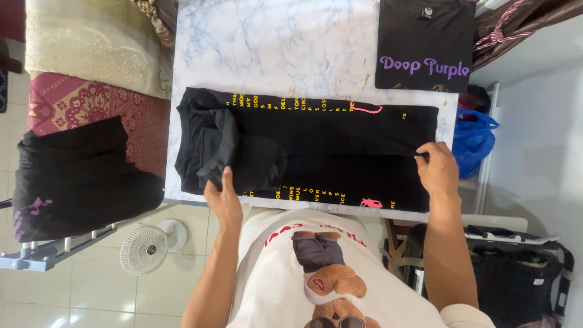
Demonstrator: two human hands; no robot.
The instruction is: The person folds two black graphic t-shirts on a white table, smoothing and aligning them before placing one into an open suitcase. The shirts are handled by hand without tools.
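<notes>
Plainly soft and light, the black T-shirt (316,149) lies partly folded across the marble-patterned surface (273,48), and looks best taken by edges and folds: the left hand (223,197) pinches the folded sleeve at eight o'clock, the right hand (437,167) closes on the hem at three o'clock. It carries yellow lettering in columns and small pink marks; a second folded black shirt (425,42), with purple lettering and a small neck label, sits at one o'clock.

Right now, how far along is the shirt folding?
Done: one folded black shirt lies at the table corner. In hand: the black printed shirt, sleeve folded in; left hand pinches the sleeve end, right hand the hem fold. Left: folding it crosswise.
</notes>
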